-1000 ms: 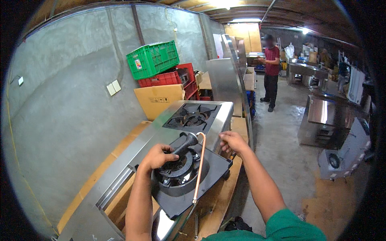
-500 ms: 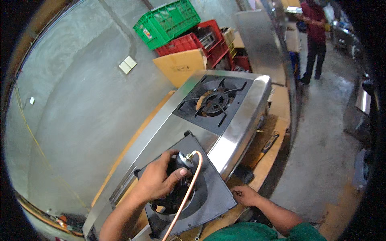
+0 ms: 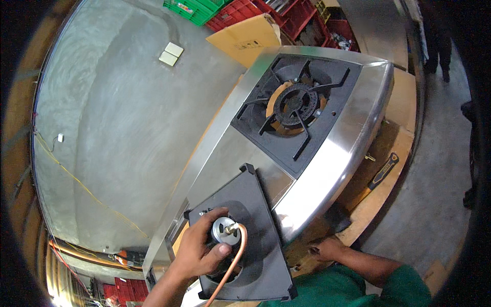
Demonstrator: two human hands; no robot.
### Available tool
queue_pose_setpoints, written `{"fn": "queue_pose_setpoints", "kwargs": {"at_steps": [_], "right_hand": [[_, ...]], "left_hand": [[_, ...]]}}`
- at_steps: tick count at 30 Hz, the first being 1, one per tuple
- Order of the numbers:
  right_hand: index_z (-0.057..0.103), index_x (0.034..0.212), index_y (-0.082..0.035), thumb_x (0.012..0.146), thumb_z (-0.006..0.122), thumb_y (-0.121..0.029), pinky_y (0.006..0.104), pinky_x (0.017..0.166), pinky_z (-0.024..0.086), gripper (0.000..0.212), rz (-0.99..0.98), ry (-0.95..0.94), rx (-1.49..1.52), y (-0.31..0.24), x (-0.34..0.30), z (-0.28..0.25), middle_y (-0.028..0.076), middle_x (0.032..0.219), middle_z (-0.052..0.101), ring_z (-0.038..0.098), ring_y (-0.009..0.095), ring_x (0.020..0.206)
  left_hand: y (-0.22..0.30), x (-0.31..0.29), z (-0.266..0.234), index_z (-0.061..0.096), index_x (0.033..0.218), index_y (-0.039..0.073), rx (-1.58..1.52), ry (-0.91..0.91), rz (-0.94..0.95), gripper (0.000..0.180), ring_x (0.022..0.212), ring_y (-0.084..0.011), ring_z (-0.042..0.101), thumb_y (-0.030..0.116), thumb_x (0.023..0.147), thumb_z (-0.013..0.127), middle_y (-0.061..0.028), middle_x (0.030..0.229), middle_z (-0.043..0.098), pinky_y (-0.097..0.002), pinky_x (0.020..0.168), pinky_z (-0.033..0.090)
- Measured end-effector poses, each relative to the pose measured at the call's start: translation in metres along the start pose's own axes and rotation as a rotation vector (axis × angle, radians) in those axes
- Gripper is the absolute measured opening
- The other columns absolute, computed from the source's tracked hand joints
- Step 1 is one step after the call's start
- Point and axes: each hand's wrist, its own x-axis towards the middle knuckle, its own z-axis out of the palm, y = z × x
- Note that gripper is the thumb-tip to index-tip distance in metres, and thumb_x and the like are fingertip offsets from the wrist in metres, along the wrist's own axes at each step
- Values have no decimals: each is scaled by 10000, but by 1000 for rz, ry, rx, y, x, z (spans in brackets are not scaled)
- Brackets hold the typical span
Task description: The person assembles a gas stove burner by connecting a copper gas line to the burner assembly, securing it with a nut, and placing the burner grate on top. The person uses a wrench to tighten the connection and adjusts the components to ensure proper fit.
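My left hand point(image 3: 200, 248) is closed round a gas burner, its thumb and fingers on either side of the round silver end cap point(image 3: 225, 230). A brass fitting sits in that cap, and a copper-coloured tube point(image 3: 231, 266) curves from it toward the lower edge. Underneath is a dark square burner plate point(image 3: 261, 240) with raised corner feet, tilted over the steel stove's near end. My right hand point(image 3: 331, 249) is low beside the plate's right edge, fingers curled together; what they hold, if anything, is hidden.
The stainless stove point(image 3: 327, 184) carries a second black burner grate point(image 3: 295, 105) at its far end. A hammer point(image 3: 376, 176) lies on cardboard along the right side. Red crates point(image 3: 240, 14), a green crate point(image 3: 197, 11) and a cardboard sheet point(image 3: 248, 38) stand behind. A person's legs point(image 3: 439, 51) show far right.
The view has shifted, so the stove looks nearer and the crates are higher. My left hand keeps its hold, and the cap now faces up more. My right hand stays low beside the plate.
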Motion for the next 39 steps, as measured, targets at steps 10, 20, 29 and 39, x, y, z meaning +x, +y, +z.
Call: {"fn": "queue_pose_setpoints", "kwargs": {"at_steps": [10, 20, 29, 39], "right_hand": [[718, 1051, -162, 881, 596, -393, 506, 681, 546, 311, -66, 124, 71, 4, -3, 8, 126, 875, 712, 687, 352, 757], [720, 971, -73, 866, 646, -370, 441, 616, 541, 323, -110, -14, 392, -4, -15, -51, 144, 791, 692, 677, 327, 666], [614, 1212, 15, 869, 704, -143, 276, 619, 502, 388, -561, 444, 596, -145, -23, -253, 105, 784, 655, 614, 140, 675], [415, 1459, -55, 774, 840, -432, 218, 648, 462, 889, -654, 330, 496, -164, 33, -248, 51, 1007, 619, 547, 87, 790]], "left_hand": [[41, -2, -8, 316, 1444, -109, 234, -131, -4, 1250, 1244, -462, 516, 602, 582, 876, -334, 1317, 503, -468, 1055, 413], [42, -25, -10, 304, 1448, -68, 287, -35, 54, 1124, 1215, -463, 515, 506, 654, 855, -331, 1340, 474, -485, 1042, 417], [18, -30, -4, 354, 1396, -98, 262, -8, 111, 1068, 1067, -420, 540, 537, 663, 800, -293, 1171, 547, -470, 953, 428], [1, -23, 12, 483, 1214, -95, 234, 118, 220, 839, 981, -425, 601, 431, 631, 779, -271, 1027, 632, -483, 870, 482]]}}
